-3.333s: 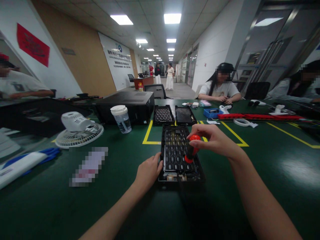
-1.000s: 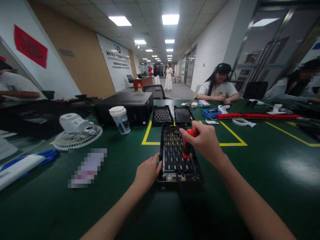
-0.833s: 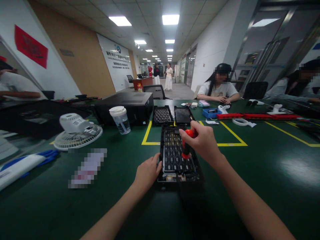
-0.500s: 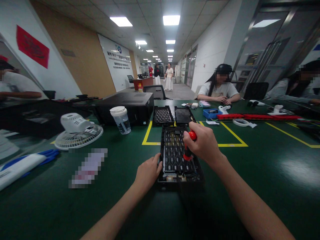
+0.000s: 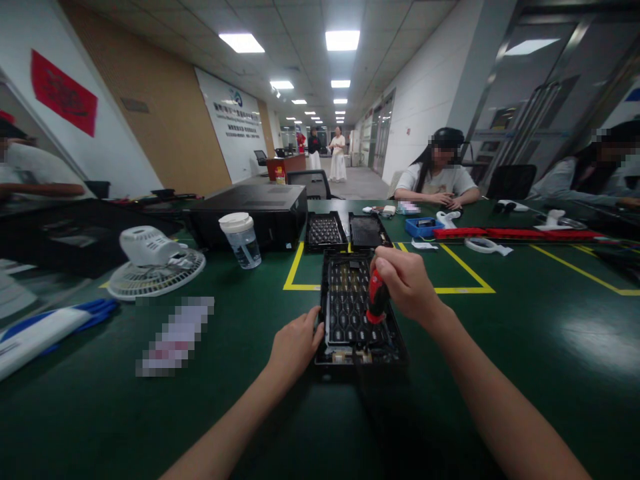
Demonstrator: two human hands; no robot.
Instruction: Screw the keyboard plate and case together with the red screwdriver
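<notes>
A black open case (image 5: 363, 360) with rows of dark cells in a grid lies lengthwise in front of me on the green table. My left hand (image 5: 299, 343) grips its left wall, the fingertips at the rim. In my right hand (image 5: 407, 280) is a red and black screwdriver (image 5: 379, 297), its handle wrapped by the fingers. It stands nearly upright over the right half of the case, and its tip is too dark to make out. A few wires and pale parts show at the case's near end.
Behind the case are two black trays (image 5: 325, 230), a large black box (image 5: 250, 207) and a lidded plastic cup (image 5: 241, 240). A white fan (image 5: 157, 263) lies at left. Rightward are a blue bin (image 5: 423, 227), a tape roll (image 5: 481, 245) and a seated person (image 5: 440, 177).
My right hand has turned around the screwdriver, its fingers now further round the handle top. The screwdriver stays at the same spot. My left hand and the case have not visibly moved.
</notes>
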